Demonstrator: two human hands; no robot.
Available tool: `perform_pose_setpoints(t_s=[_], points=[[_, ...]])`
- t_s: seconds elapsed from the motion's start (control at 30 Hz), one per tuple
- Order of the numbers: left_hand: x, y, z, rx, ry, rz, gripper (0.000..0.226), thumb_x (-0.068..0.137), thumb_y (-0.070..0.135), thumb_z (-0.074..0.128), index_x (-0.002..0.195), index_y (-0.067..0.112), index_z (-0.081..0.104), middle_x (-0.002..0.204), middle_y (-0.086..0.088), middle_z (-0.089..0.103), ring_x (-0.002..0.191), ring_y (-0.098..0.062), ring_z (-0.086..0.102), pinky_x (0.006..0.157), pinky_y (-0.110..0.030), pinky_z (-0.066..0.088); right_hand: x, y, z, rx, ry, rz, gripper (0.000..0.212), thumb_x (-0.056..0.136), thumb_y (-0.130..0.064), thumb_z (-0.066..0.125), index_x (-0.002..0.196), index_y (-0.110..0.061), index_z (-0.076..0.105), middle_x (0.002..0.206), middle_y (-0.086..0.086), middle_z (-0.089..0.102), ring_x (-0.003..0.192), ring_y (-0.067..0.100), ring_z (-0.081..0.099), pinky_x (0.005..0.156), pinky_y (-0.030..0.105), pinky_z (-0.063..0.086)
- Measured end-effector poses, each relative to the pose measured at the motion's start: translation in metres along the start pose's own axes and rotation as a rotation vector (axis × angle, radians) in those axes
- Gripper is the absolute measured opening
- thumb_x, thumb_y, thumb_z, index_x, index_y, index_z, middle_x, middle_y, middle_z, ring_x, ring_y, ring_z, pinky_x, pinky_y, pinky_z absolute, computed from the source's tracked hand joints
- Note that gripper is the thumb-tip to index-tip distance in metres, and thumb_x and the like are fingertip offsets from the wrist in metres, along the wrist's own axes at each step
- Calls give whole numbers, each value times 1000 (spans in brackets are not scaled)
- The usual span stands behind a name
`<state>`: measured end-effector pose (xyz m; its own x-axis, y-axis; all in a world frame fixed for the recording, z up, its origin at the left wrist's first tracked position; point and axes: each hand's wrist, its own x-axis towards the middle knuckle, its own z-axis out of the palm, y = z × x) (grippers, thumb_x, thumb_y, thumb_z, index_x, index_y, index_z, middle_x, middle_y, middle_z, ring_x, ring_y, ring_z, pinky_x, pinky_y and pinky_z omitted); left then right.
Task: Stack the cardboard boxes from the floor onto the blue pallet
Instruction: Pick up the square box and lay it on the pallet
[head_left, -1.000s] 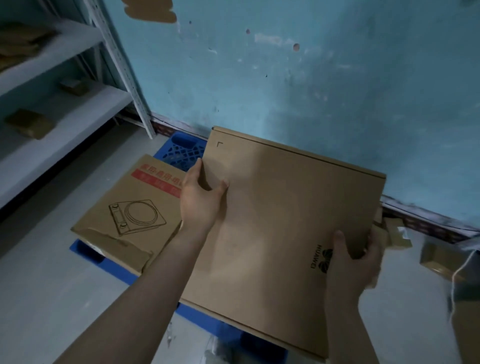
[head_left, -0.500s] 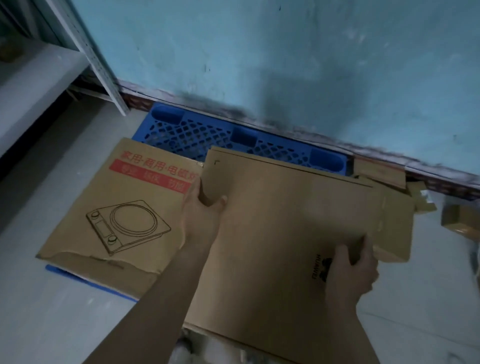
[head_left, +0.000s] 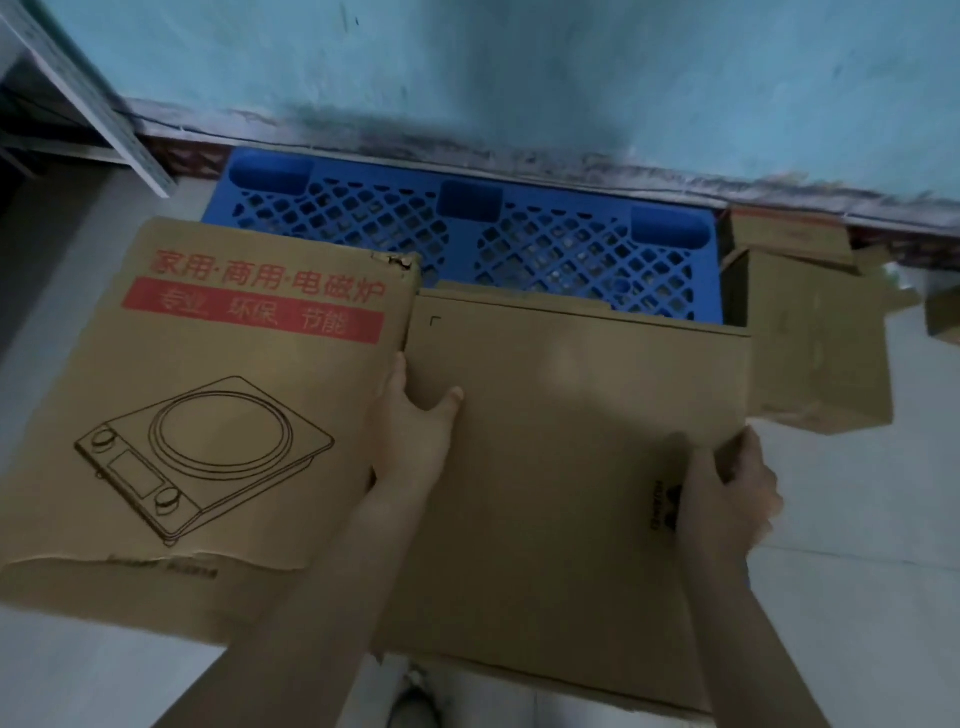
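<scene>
We observe a blue pallet (head_left: 467, 228) on the floor, its far edge against the base of a turquoise wall (head_left: 571, 78). Its lattice top is bare along the far edge; the near part is covered by two cardboard boxes.

On the pallet's left side lies a flat induction cooker box (head_left: 208, 395), printed with red Chinese lettering, a red band and a line drawing of the cooker. Its near edge is torn and its far right corner is crushed. It overhangs the pallet's left edge.

Just beside it on the right, edge to edge, we find a plain flat cardboard box (head_left: 571, 441) with a small dark logo near its right side. Its far edge lies over the pallet's lattice, and its near edge extends toward the camera past what we can see of the pallet. Whether it rests fully on the pallet we cannot tell.

The left hand (head_left: 415, 436) grips the plain box at its left edge, thumb on the top face, fingers tucked into the seam between the two boxes. The right hand (head_left: 727, 493) clasps the box's right edge, fingers curled over onto the side.

Off the pallet's right edge, a smaller open carton (head_left: 821, 353) sits on the floor (head_left: 857, 597), with further cardboard pieces near the wall. A white shelf upright (head_left: 104, 119) stands at the far left.
</scene>
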<state>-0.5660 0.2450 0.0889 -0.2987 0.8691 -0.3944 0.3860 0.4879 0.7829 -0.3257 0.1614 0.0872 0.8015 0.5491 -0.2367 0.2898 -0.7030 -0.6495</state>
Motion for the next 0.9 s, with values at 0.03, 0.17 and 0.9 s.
perform_pose_setpoints(t_s=[0.03,0.17,0.9], points=[[4,-6,3,8,-16,-2,85,87,35,72,156,23,23,160,3,30,146,-15,29,119,-39,27,0,5,8,0,2,2,62,98,-33,51,155,-24,31,149,15,44,138,35,32,115,58,26],[16,-26,14,88,-42,19,89,89,36,69,158,24,14,163,5,21,148,-15,24,120,-37,23,3,23,36,-5,-20,28,68,94,-36,52,156,-22,27,150,15,42,139,36,31,114,59,26],[23,-85,74,115,-144,-66,72,97,29,50,158,24,12,166,8,8,152,-16,8,123,-40,12,25,83,100,-3,-278,32,77,93,-26,56,159,-21,17,165,4,23,153,27,13,121,53,21]])
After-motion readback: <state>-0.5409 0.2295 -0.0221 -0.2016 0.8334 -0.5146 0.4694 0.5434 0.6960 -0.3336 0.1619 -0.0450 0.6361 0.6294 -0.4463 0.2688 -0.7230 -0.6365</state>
